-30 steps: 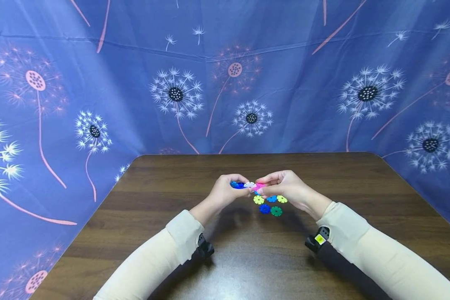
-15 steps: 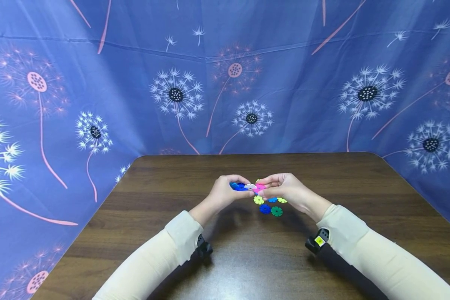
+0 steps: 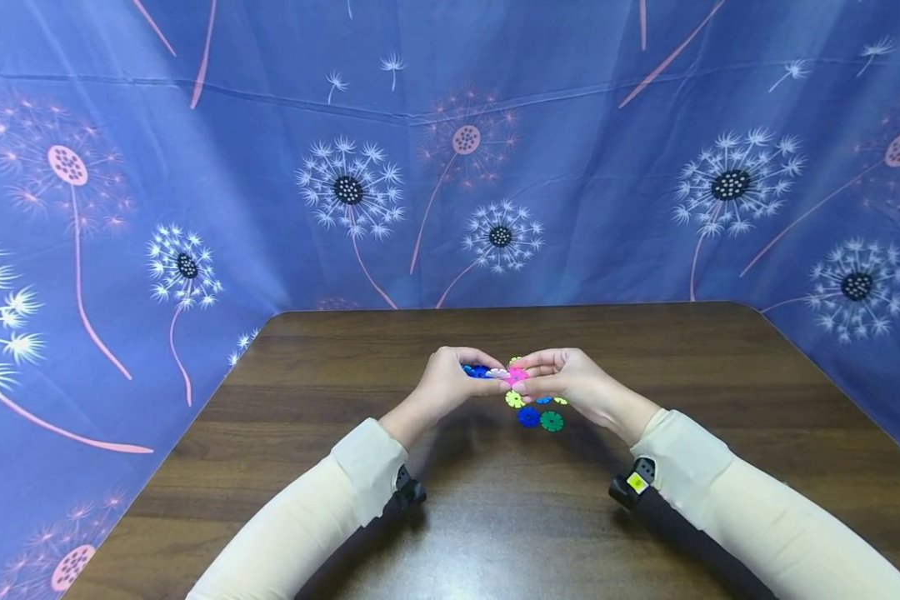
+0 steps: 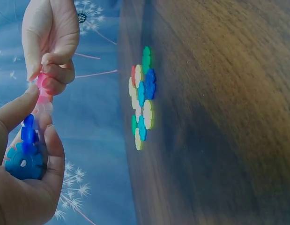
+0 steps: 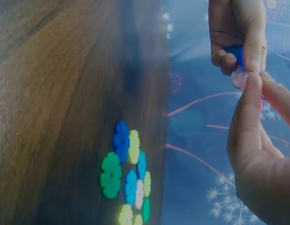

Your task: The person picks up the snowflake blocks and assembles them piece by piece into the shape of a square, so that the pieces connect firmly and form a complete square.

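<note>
Above the table my left hand [image 3: 446, 379] holds a short chain of flower-shaped plastic discs. In the left wrist view the chain shows a light blue disc [image 4: 24, 161], a dark blue disc [image 4: 28, 130] and a whitish disc [image 4: 43, 108]. My right hand [image 3: 579, 385] pinches a pink disc [image 3: 517, 376] between thumb and fingers, right at the edge of the white disc [image 3: 497, 373]. Both thumbs nearly meet there. In the right wrist view, fingers cover most of the pink disc; I cannot tell whether its slot sits in the white one.
Loose flower discs lie below the hands on the brown wooden table [image 3: 330, 467], among them a green disc [image 3: 552, 421], a dark blue disc [image 3: 528, 417] and a yellow disc [image 3: 515, 399]. A blue dandelion-print cloth [image 3: 420, 208] hangs behind the table's far edge.
My right hand has dropped slightly, hiding more of the loose discs behind it. The pink and white discs stay between both hands, the white one now at a flatter tilt.
</note>
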`<act>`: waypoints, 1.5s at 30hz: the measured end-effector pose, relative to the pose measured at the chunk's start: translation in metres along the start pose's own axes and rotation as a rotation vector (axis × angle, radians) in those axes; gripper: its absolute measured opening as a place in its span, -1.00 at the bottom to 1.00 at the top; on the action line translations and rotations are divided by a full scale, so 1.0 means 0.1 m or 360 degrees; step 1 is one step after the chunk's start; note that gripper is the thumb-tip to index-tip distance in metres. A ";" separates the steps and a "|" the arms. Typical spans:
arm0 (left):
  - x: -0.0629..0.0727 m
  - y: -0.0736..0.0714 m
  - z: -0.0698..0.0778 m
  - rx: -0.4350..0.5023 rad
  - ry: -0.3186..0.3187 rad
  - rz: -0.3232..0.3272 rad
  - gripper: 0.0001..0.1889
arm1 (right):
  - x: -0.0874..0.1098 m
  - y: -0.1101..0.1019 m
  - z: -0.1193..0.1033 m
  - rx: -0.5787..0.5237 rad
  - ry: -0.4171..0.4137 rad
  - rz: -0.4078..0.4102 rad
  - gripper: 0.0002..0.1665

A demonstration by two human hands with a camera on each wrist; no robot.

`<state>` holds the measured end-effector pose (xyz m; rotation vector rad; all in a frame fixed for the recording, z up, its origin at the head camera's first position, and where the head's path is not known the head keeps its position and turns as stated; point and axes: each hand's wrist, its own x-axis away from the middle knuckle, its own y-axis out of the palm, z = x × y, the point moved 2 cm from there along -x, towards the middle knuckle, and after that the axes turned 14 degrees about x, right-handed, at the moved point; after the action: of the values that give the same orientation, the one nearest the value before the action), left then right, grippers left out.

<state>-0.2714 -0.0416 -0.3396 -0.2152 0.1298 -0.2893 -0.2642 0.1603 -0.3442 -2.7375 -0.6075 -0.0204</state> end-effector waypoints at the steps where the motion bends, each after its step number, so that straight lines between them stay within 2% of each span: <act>1: 0.00 0.00 0.00 0.0001 -0.0006 0.0004 -0.73 | 0.00 0.00 0.00 -0.0001 -0.0007 -0.0008 -0.38; 7: -0.01 -0.02 -0.03 0.0040 -0.0053 0.0039 -0.73 | -0.01 -0.08 0.03 0.0011 -0.0004 0.0002 -0.38; 15: 0.00 -0.03 -0.05 0.0119 -0.0080 0.0051 -0.71 | -0.05 -0.16 0.13 0.0050 0.0025 0.0097 -0.40; 19: 0.01 -0.02 -0.04 0.0154 -0.0083 0.0035 -0.71 | -0.06 -0.21 0.16 0.0152 0.0057 0.0138 -0.48; 26: 0.00 0.00 -0.03 0.0177 -0.0128 0.0011 -0.72 | -0.09 -0.36 0.23 0.0358 0.0142 0.0246 -0.47; 37: -0.01 0.03 -0.03 0.0206 -0.0128 0.0008 -0.73 | -0.12 -0.61 0.42 0.0717 0.0301 0.0378 -0.56; 45: 0.00 0.05 -0.01 0.0255 -0.0146 -0.0002 -0.74 | -0.14 -0.70 0.55 0.0793 0.0514 0.0435 -0.59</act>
<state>-0.2699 -0.0375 -0.3417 -0.0696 0.0157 -0.2891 -0.3096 0.2324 -0.3748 -2.2409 -0.1200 -0.2110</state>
